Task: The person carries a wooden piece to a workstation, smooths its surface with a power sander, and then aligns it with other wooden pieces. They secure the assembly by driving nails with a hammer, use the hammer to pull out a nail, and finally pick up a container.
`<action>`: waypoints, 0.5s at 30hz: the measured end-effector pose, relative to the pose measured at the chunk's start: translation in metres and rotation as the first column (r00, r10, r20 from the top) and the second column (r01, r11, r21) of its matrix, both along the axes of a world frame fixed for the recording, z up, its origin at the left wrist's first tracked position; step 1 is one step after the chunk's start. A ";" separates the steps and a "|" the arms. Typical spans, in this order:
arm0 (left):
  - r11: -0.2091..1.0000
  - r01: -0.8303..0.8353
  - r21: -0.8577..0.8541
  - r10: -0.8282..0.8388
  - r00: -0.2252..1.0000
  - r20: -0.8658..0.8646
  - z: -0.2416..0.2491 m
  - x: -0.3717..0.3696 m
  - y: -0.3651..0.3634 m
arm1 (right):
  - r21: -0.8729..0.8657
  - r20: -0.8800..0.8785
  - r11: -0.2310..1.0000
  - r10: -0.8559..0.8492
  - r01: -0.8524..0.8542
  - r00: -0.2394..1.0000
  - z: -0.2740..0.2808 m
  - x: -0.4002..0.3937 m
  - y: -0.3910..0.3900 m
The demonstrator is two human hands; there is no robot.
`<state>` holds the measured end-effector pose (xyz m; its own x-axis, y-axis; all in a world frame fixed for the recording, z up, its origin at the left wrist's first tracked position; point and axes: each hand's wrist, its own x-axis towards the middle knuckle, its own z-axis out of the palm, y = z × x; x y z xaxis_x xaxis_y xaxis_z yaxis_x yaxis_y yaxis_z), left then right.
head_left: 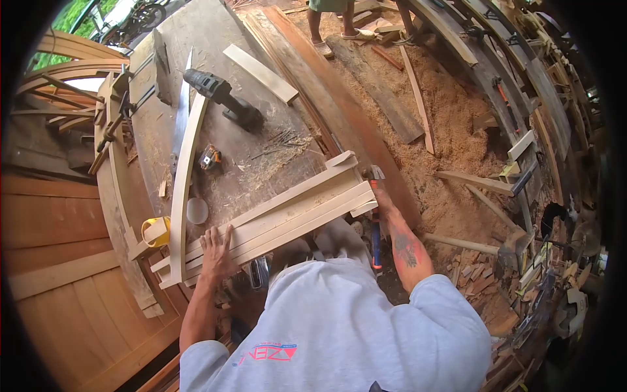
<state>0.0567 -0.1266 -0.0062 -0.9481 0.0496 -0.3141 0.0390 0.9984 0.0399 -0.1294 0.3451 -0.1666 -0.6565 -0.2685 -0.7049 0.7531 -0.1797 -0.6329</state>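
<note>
My left hand (218, 251) lies with fingers spread on a row of pale wooden strips (281, 219) at the front of the workbench. At the right end of the strips, my right hand (382, 199) is closed round a hammer (376, 228), its metal head up beside the wood and its blue and red handle hanging down. The fingers are partly hidden. A curved wooden piece (187, 176) crosses the left end of the strips. Behind them on the bench are a cordless drill (225, 98), a tape measure (209, 157) and a handsaw (182, 117).
Yellow tape roll (156, 232) sits at the bench's left side. Another wooden piece (261, 73) and loose drill bits (281, 138) lie on the bench (196, 46). Beyond, a person's legs (333, 26) stand on sawdust. Clamped boards (114, 163) line the left; scrap wood (477, 274) lies right.
</note>
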 end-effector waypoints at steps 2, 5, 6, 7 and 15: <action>1.000 0.013 0.020 -0.013 1.000 0.005 -0.003 0.002 -0.002 | -0.070 -0.047 0.995 -0.071 0.067 0.996 0.009 0.006 0.001; 0.999 0.033 -0.005 -0.033 0.999 -0.018 -0.005 0.002 -0.004 | 0.155 -0.129 0.983 -0.080 0.100 0.988 0.063 0.005 -0.009; 0.999 0.039 -0.007 -0.039 0.999 0.034 0.000 0.000 -0.002 | 0.168 -0.093 0.981 -0.084 0.098 0.992 0.059 0.006 -0.004; 0.999 0.044 -0.010 -0.043 0.995 0.088 0.006 -0.001 -0.001 | 0.168 -0.090 0.980 -0.089 0.103 0.992 0.070 0.009 -0.004; 0.987 0.115 0.109 -0.151 0.889 0.432 0.062 -0.030 -0.005 | 0.180 -0.170 0.972 -0.122 0.153 0.978 0.152 0.055 0.016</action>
